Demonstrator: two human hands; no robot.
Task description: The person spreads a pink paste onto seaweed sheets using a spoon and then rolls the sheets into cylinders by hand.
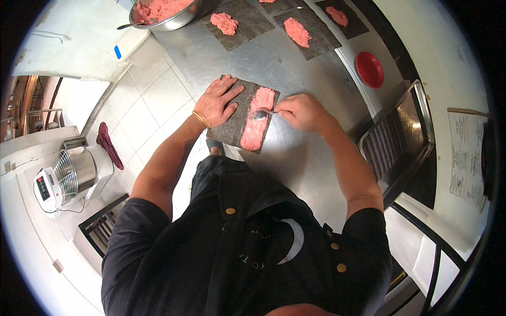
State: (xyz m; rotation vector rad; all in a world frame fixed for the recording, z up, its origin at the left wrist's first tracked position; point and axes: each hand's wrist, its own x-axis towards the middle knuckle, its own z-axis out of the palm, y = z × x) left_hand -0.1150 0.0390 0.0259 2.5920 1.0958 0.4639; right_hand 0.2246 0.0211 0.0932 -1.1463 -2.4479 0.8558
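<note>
A dark seaweed sheet (230, 124) lies on the steel table in front of me. Along its right side runs a strip of pink minced paste (254, 134), flattened into a band. My left hand (217, 100) rests flat on the sheet's upper left part, fingers spread. In my right hand (303, 111) a metal spoon (260, 114) is pinched by the handle, its bowl pressed on the middle of the paste strip. The fingertips partly hide the handle.
Farther off lie more dark sheets (256, 29) with pink lumps (224, 23) on them. A steel bowl (176, 20) of paste stands at the far left. To the right are a red round dish (369, 69) and a metal tray (396, 138). A mixer (74, 176) stands left.
</note>
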